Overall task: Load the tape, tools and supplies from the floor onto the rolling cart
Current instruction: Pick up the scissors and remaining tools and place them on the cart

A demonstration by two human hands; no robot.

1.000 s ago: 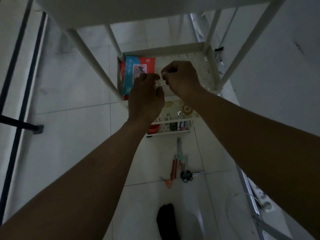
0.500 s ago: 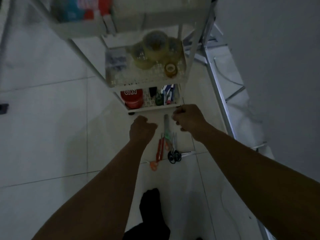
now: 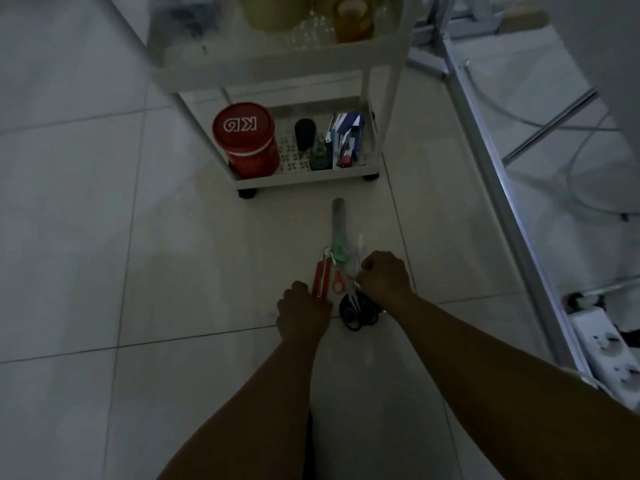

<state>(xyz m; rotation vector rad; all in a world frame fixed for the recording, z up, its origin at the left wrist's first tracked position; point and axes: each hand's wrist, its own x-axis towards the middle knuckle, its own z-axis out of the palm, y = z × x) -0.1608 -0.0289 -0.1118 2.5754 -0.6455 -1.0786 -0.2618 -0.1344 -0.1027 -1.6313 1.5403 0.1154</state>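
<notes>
Several tools lie together on the tiled floor just in front of the white rolling cart (image 3: 304,180). They include red-handled pliers (image 3: 320,277), orange-handled scissors (image 3: 338,286), black-handled scissors (image 3: 358,312) and a long grey blade with a green grip (image 3: 337,226). My left hand (image 3: 302,311) is down at the ends of the pliers' handles, its fingers curled around them. My right hand (image 3: 383,277) is curled over the blades of the black scissors; its fingertips are hidden. The middle shelf holds tape rolls (image 3: 353,19). On the bottom shelf stand a red canister (image 3: 246,140) and boxes (image 3: 346,140).
A metal frame leg (image 3: 502,188) runs down the right side, with cables (image 3: 571,161) behind it and a white power strip (image 3: 609,351) on the floor. A dark foot (image 3: 308,445) shows between my forearms. Bare tiles stretch to the left.
Both hands have dropped from the cart's upper shelf to the floor and now rest on the tool pile. The view has tilted down and moved closer to the floor.
</notes>
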